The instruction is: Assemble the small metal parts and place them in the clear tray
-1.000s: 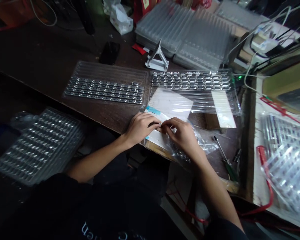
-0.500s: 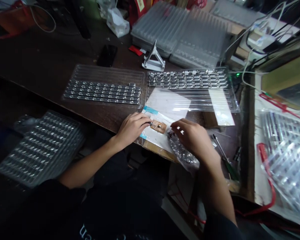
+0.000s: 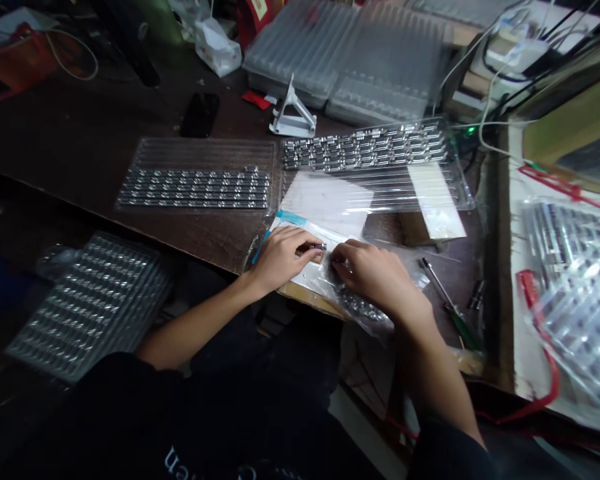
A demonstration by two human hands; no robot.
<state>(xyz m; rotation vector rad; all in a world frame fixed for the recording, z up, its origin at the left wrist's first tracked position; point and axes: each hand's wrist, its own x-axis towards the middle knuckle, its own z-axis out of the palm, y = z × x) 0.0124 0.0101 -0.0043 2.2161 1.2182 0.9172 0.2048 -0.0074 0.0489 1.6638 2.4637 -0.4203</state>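
Note:
My left hand is closed in a pinch on a small dark part with silver spots, like those in the trays. It holds the part just over a little brown block lying on white paper. My right hand has its fingers curled together above a clear plastic bag of small shiny pieces. Whatever those fingertips hold, if anything, is hidden.
Behind the hands lie a left tray and a right tray with rows of small parts. A screwdriver lies at right, a white stand and phone farther back. Stacked trays sit low at left.
My left hand has moved right with the small part, which now covers much of the brown block. My right hand has shifted slightly left over the bag. The whole view has shifted a little.

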